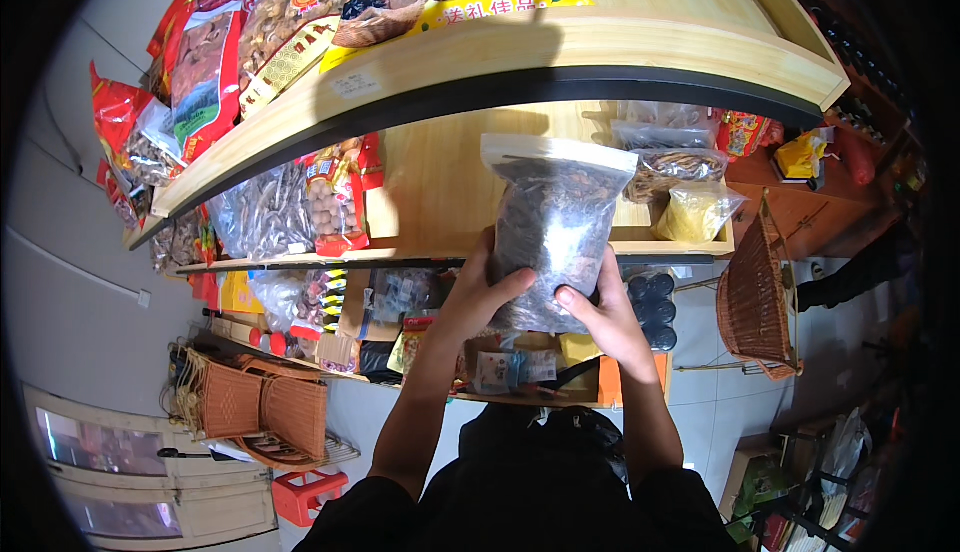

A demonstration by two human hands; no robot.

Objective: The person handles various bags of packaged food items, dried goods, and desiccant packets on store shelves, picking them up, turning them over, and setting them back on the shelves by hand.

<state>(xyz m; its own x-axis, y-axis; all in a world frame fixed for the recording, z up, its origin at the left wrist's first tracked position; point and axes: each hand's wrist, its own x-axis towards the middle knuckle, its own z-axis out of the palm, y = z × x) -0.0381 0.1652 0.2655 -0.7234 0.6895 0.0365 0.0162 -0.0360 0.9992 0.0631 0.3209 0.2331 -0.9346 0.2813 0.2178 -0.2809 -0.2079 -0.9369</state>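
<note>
Both my hands hold up a clear zip-top plastic bag of dark dried pieces (559,222) in front of the middle wooden shelf. My left hand (484,289) grips its lower left side, the thumb across the front. On its lower right side is my right hand (607,312), the thumb also on the front. The bag stands upright, its pale zip edge at the top, with glare on the plastic. Behind it to the right, more bags of dried goods (671,165) stand on the shelf, near a bag of yellow grains (697,210).
The upper wooden shelf edge (465,64) juts out above, holding large printed food bags (292,19). Red-trimmed bags (337,199) sit at the left of the middle shelf. Wicker baskets (757,289) stand at right, wicker seats (262,405) and a red plastic stool (307,493) at lower left.
</note>
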